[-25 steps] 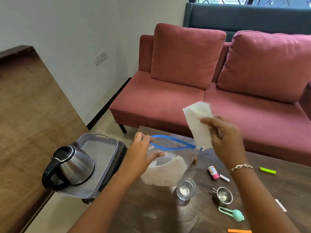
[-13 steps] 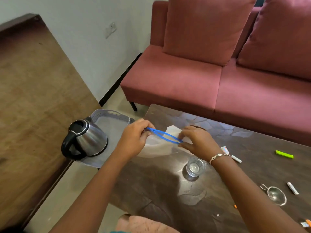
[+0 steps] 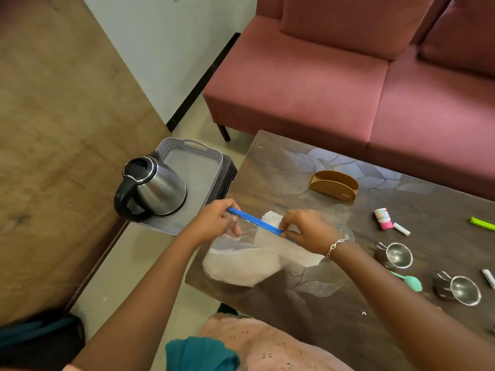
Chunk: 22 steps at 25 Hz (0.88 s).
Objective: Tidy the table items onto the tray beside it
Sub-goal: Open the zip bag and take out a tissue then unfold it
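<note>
Only the steel kettle sits on the grey plastic tray; left hand and right hand pinch the clear blue-zipped bag; steel cups remain.

A plain pale wall is seen at the upper left, edged at its foot by a black skirting board. A light beige floor is laid below. A dusty-red upholstered sofa is stood near the wall on a short dark leg, with matching back cushions propped on it. Just before it, a dark brown glossy counter with a stone-patterned top is placed, with bluish light reflected on its far part. The left is filled by a large brown wood-grain panel.
</note>
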Motion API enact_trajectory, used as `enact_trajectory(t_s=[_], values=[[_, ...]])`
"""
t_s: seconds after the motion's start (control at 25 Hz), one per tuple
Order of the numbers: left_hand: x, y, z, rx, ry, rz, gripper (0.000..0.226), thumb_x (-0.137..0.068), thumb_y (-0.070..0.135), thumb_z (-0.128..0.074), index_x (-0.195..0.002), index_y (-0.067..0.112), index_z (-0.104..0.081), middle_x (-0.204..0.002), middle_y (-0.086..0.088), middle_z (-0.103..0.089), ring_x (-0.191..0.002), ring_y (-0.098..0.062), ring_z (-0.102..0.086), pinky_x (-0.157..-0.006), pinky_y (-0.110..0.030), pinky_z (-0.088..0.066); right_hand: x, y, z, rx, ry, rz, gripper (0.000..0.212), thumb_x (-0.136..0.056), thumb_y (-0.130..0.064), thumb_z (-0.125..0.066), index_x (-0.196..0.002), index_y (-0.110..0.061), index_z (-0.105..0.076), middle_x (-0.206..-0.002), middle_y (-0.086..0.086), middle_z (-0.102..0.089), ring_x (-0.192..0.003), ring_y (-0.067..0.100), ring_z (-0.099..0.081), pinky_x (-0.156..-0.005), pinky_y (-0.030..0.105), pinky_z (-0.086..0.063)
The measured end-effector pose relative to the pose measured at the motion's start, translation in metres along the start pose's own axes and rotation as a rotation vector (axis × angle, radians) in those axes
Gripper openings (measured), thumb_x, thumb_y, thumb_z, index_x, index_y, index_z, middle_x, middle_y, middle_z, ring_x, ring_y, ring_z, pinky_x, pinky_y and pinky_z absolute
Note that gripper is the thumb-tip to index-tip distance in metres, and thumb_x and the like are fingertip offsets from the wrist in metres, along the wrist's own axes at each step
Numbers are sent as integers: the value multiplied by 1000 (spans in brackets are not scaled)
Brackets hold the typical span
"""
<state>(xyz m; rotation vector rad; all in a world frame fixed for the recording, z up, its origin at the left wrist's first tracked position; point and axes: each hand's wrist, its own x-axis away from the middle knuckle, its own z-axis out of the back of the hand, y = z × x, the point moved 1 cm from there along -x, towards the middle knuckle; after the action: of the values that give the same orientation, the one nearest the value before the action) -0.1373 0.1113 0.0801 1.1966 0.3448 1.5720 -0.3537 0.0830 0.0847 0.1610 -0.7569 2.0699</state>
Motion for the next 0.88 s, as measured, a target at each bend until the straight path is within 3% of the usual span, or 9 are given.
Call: enact_trajectory(t_s=[0.12, 0.2, 0.36, 0.52, 0.64, 0.72, 0.8, 0.88], values=[[-24, -20, -14, -125, -21, 39, 24, -92, 1, -44, -77, 19, -49, -68, -4, -69, -57, -11, -56, -55, -25, -39, -17, 9, -15, 11, -6, -91, 23, -89, -17, -52, -108, -18, -63, -116, 2, -60, -101, 21, -55, -77, 24, -38], [-40, -29, -20, -175, -6, 50, 21, -91, 1, -45, -78, 18, -49, -69, -3, -67, -57, -6, -57, -57, -24, -41, -26, 13, -20, 26, 27, -148, 29, -88, -11, -51, -114, -18, -59, -123, 2, -55, -104, 24, -55, -78, 26, -39], [-71, -47, -15, -194, 151, 80, 20, -89, 3, -46, -80, 20, -50, -79, -13, -70, -77, -28, -65, -75, -37, -51, -32, 20, -16, -4, 191, -212, 32, -83, 1, -53, -109, -16, -61, -118, 4, -56, -97, 25, -57, -70, 25, -38], [-92, -63, -6, -243, 313, 140, 15, -87, 6, -46, -99, 12, -54, -92, -16, -67, -86, -34, -61, -74, -37, -47, -30, 28, -7, -80, 349, -269, 22, -84, 1, -53, -97, -10, -67, -105, 11, -60, -92, 30, -58, -73, 31, -45], [-101, -73, -9, -285, 263, 209, 35, -88, 4, -48, -121, 11, -46, -109, -21, -61, -98, -37, -57, -81, -40, -45, -29, 32, -4, -80, 397, -291, 21, -85, 0, -53, -99, -8, -68, -104, 14, -62, -93, 31, -58, -75, 34, -49], [-102, -79, -15, -294, 190, 224, 60, -86, 5, -56, -139, 10, -29, -128, -22, -49, -116, -37, -48, -94, -40, -40, -27, 33, -3, -68, 413, -291, 21, -84, 0, -55, -97, -9, -68, -103, 13, -63, -92, 31, -58, -69, 28, -42], [-100, -80, -22, -328, 198, 211, 79, -83, 10, -65, -145, 7, -15, -144, -20, -30, -131, -34, -34, -105, -40, -31, -26, 32, -1, -79, 434, -294, 20, -84, 1, -55, -93, -9, -69, -103, 13, -64, -91, 31, -58, -65, 26, -37], [-97, -74, -29, -274, 220, 192, 84, -81, 16, -69, -145, 8, -16, -148, -18, -24, -135, -32, -29, -107, -39, -29, -24, 30, 2, -120, 455, -300, 20, -86, 1, -52, -92, -7, -68, -105, 14, -63, -94, 32, -58, -65, 25, -38]])
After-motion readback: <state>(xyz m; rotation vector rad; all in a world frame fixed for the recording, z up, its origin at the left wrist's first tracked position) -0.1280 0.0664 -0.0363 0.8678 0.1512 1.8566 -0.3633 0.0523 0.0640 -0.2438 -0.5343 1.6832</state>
